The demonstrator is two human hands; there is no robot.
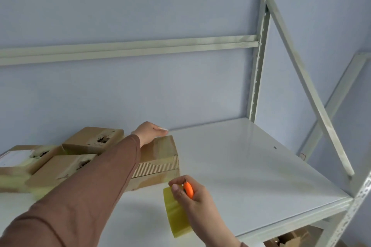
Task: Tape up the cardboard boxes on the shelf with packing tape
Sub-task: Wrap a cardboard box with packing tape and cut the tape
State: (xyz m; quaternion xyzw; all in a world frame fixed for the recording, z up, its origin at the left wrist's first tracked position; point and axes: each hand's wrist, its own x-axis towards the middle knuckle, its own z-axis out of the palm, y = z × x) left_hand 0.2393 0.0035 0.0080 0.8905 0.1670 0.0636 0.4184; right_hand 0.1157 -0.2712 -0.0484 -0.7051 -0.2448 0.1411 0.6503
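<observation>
A cardboard box (160,158) lies on the white shelf (251,162), its near end showing corrugated edges. My left hand (149,132) reaches across it and rests on its far top edge, fingers curled over the back. My right hand (192,196) is near the shelf's front, in front of the box. It grips a yellowish roll of packing tape (175,212) together with a small orange cutter (188,189). Several more cardboard boxes, such as one at the back (92,139), sit stacked to the left, with tape on their seams.
A grey metal rack frames the shelf, with an upright post (259,62) at the back right and a diagonal brace (309,86). Below the shelf at the lower right, more cardboard (291,238) shows. The wall behind is pale blue.
</observation>
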